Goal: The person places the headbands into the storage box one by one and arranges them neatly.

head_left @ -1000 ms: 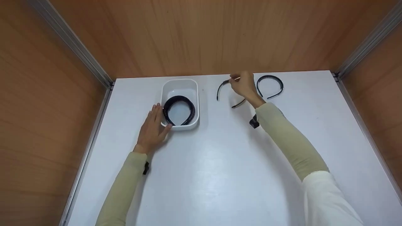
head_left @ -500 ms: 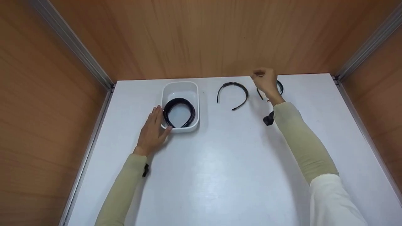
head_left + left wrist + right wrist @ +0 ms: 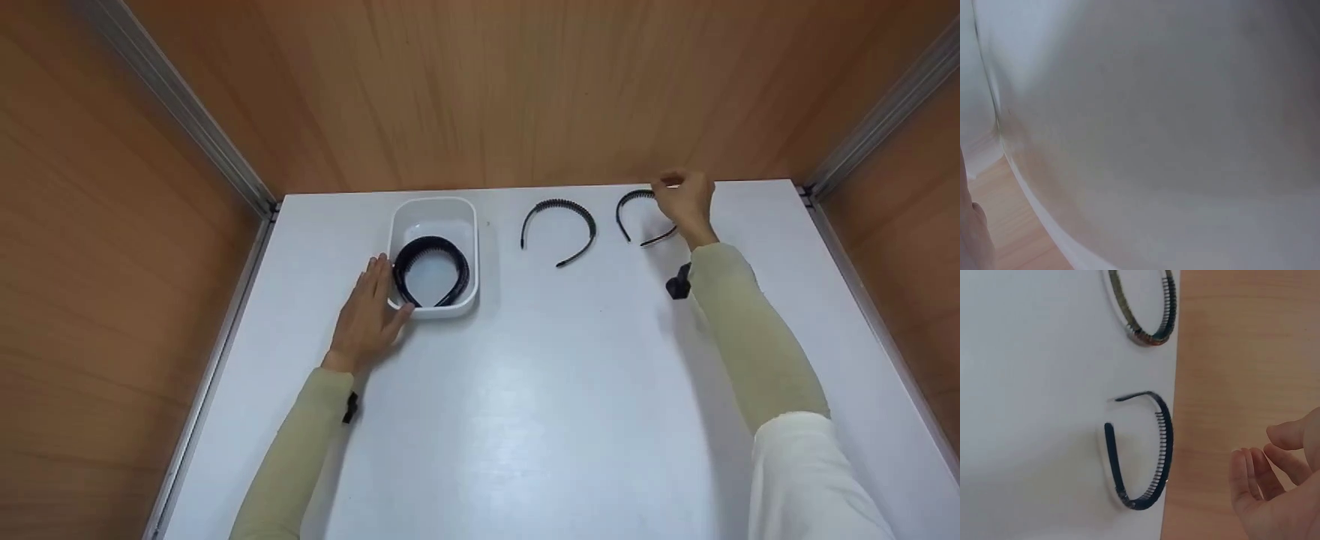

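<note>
My left hand (image 3: 364, 315) lies with straight fingers along the left side of a white plastic box (image 3: 442, 313), its thumb at the front corner. Inside the box are black toothed headbands (image 3: 409, 253), stacked in a ring. At the back right, my right hand (image 3: 684, 206) hovers over a dark headband (image 3: 622, 216) and hides part of it in the head view. The right wrist view shows the right hand (image 3: 1275, 506) with loosely bent fingers and nothing between them, apart from the headband (image 3: 1169, 439). Another headband (image 3: 590, 221) lies between the box and that one.
The white table (image 3: 495, 405) ends at a wooden back panel (image 3: 480, 90), close behind the headbands. Wooden side panels (image 3: 135, 247) with metal edge strips stand left and right. A small black device (image 3: 679, 283) is at the right wrist.
My right hand has moved right, away from the middle headband, which now lies uncovered, and over the rightmost one. The left hand has stayed at the box.
</note>
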